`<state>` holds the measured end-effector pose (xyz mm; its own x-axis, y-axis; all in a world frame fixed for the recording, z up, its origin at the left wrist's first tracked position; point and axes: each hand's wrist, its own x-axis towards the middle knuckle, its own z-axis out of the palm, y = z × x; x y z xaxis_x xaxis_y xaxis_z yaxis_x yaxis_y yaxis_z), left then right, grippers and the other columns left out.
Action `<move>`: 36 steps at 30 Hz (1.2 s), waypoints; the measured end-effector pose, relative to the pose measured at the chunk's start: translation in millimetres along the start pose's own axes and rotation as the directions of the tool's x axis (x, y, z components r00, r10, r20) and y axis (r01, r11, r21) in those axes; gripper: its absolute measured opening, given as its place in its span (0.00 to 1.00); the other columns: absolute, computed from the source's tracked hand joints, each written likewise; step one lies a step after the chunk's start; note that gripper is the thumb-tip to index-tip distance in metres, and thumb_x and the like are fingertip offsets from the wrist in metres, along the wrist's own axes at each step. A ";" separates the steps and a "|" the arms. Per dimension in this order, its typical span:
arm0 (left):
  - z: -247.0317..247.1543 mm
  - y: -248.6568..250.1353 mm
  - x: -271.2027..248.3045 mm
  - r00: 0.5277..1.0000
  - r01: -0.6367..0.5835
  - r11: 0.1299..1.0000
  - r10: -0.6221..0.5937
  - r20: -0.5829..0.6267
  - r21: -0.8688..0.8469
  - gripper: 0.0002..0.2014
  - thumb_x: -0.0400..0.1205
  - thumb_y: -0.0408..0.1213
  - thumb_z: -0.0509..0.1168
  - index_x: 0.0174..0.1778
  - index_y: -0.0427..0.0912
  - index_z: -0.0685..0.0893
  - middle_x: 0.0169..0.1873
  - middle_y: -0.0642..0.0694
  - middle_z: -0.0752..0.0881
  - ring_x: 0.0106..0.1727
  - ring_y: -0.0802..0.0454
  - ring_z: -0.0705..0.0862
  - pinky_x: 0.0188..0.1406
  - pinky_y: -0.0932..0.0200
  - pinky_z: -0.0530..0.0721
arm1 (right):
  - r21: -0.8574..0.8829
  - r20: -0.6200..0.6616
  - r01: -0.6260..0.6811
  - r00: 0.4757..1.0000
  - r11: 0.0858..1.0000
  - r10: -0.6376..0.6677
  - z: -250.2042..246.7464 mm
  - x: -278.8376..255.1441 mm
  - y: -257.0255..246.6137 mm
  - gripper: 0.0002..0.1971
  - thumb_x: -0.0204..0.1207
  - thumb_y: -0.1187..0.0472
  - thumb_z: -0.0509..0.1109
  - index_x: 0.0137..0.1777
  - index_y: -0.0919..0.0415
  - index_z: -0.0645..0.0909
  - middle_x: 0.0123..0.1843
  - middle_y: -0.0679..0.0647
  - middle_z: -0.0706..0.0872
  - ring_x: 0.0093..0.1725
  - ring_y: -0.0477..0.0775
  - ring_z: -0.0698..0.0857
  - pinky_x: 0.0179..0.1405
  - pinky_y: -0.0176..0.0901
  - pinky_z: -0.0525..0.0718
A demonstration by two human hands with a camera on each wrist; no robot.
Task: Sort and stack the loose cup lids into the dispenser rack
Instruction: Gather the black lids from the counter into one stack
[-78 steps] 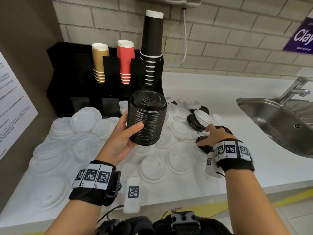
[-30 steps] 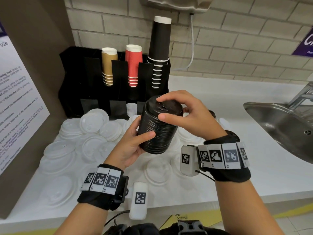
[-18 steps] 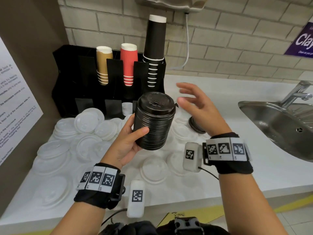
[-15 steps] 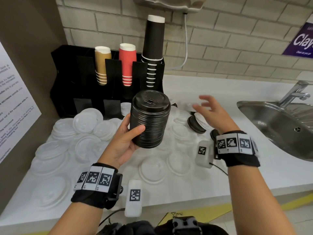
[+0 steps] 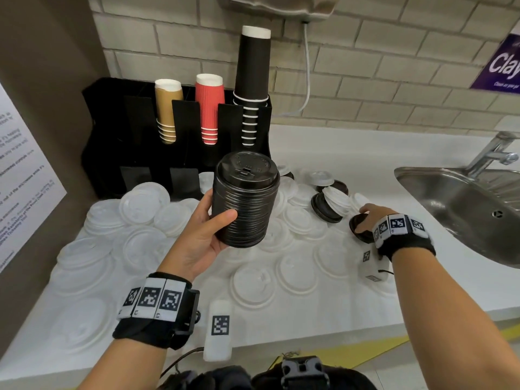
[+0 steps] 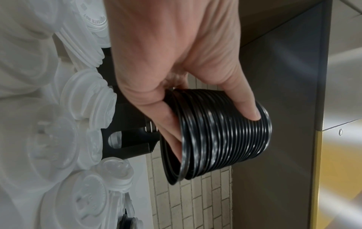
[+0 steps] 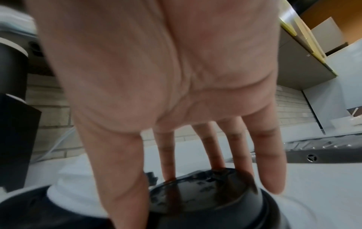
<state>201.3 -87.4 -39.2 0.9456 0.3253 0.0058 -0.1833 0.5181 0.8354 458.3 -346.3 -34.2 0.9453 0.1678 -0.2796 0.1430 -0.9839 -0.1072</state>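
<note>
1. Your right hand (image 5: pixel 368 218) was the nearer one to the loose black lid (image 5: pixel 361 229), which lay flat on the worktop (image 5: pixel 351 153) at the right, just left of the sink (image 5: pixel 464 209); the lid sat directly under your palm.
2. Your right fingers (image 7: pixel 243 156) were spread and nearly straight, tips touching the lid's raised top; I could not tell whether they had it gripped yet.
3. Your left hand (image 5: pixel 202 235) held the stack of black lids (image 5: pixel 244 201) upright above the white lids (image 5: pixel 295 277), thumb and fingers curled round its side.
4. The stack's top was to the left of the loose lid and higher.
5. The dispenser rack (image 5: pixel 146 142) stood at the far left.
</note>
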 end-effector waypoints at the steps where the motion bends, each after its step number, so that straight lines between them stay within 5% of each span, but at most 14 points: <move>1: -1.0 -0.1 -0.2 1.000 -0.004 1.000 0.004 -0.005 0.002 0.37 0.70 0.34 0.75 0.77 0.44 0.72 0.62 0.44 0.86 0.61 0.47 0.87 0.49 0.54 0.89 | -0.012 -0.030 -0.013 0.999 1.000 0.013 -1.2 -1.3 -0.4 0.29 0.76 0.57 0.71 0.76 0.58 0.70 0.70 0.64 0.79 0.68 0.65 0.79 0.58 0.44 0.75; 4: -2.8 -1.4 0.7 1.000 0.000 1.000 0.000 -0.013 0.005 0.33 0.74 0.29 0.72 0.77 0.45 0.72 0.64 0.43 0.85 0.63 0.46 0.86 0.53 0.53 0.89 | 0.087 -0.167 -0.058 0.983 0.995 0.072 -17.0 -13.2 -9.5 0.26 0.77 0.50 0.65 0.75 0.55 0.70 0.66 0.66 0.79 0.63 0.68 0.80 0.61 0.51 0.79; 7: -1.9 -4.2 2.3 1.000 0.003 1.000 -0.003 -0.007 0.010 0.33 0.75 0.28 0.69 0.78 0.45 0.71 0.65 0.42 0.85 0.64 0.45 0.85 0.56 0.52 0.88 | 0.502 -0.148 0.199 0.978 0.842 -0.144 -38.3 -37.5 -33.4 0.25 0.79 0.49 0.67 0.74 0.51 0.68 0.62 0.61 0.81 0.55 0.61 0.81 0.52 0.46 0.76; 10: -0.1 -6.1 6.1 1.000 -0.001 1.000 0.001 -0.007 0.022 0.35 0.72 0.27 0.73 0.76 0.47 0.73 0.60 0.46 0.87 0.60 0.49 0.87 0.51 0.55 0.89 | 0.730 -0.347 0.523 0.838 0.439 -0.421 -43.1 -83.4 -69.6 0.20 0.77 0.47 0.69 0.68 0.42 0.73 0.57 0.49 0.81 0.50 0.48 0.82 0.49 0.38 0.77; 14: 1.2 -6.9 8.8 1.000 -0.003 0.999 0.003 0.001 0.040 0.34 0.70 0.31 0.69 0.74 0.49 0.74 0.57 0.48 0.89 0.58 0.50 0.88 0.47 0.57 0.89 | 0.617 -0.561 0.761 0.604 0.200 -0.566 -47.1 -131.7 -106.1 0.22 0.65 0.43 0.74 0.61 0.39 0.79 0.60 0.44 0.81 0.59 0.42 0.82 0.52 0.33 0.82; 18: 1.7 -7.9 9.9 1.000 -0.005 0.998 0.005 0.007 0.067 0.35 0.70 0.32 0.71 0.74 0.52 0.74 0.60 0.47 0.88 0.61 0.49 0.87 0.46 0.56 0.88 | 0.477 -0.585 0.858 0.472 0.190 -0.660 -52.0 -150.0 -126.8 0.24 0.66 0.49 0.80 0.62 0.45 0.81 0.62 0.49 0.79 0.62 0.41 0.80 0.57 0.30 0.78; 21: 0.4 -8.8 10.5 1.000 -0.003 0.998 0.003 0.005 0.062 0.34 0.70 0.33 0.72 0.74 0.53 0.75 0.60 0.47 0.88 0.61 0.48 0.87 0.45 0.56 0.88 | 0.411 -0.557 0.883 0.440 0.227 -0.704 -50.2 -152.5 -138.3 0.23 0.65 0.55 0.83 0.61 0.50 0.83 0.60 0.51 0.78 0.62 0.42 0.79 0.60 0.29 0.76; 32: -2.6 -6.2 9.6 0.999 -0.011 0.999 0.009 0.047 0.040 0.39 0.62 0.38 0.78 0.72 0.55 0.76 0.60 0.47 0.87 0.62 0.47 0.86 0.47 0.55 0.87 | 0.490 -0.487 0.843 0.477 0.224 -0.731 -45.5 -141.3 -145.5 0.17 0.72 0.56 0.78 0.61 0.50 0.84 0.59 0.47 0.82 0.61 0.38 0.81 0.59 0.28 0.78; 36: -0.7 -4.8 11.6 0.999 -0.006 1.000 0.005 0.050 0.029 0.51 0.52 0.46 0.88 0.73 0.54 0.75 0.61 0.46 0.87 0.62 0.47 0.86 0.46 0.55 0.88 | 0.516 -0.485 0.833 0.475 0.198 -0.735 -41.6 -138.8 -145.4 0.17 0.74 0.55 0.75 0.62 0.52 0.83 0.62 0.48 0.83 0.63 0.39 0.81 0.59 0.28 0.78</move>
<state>212.9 -85.6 -43.5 0.9570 0.2875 0.0373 -0.1813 0.4931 0.8509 318.5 -229.1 59.9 0.4856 0.7729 0.4084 0.6650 -0.0234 -0.7464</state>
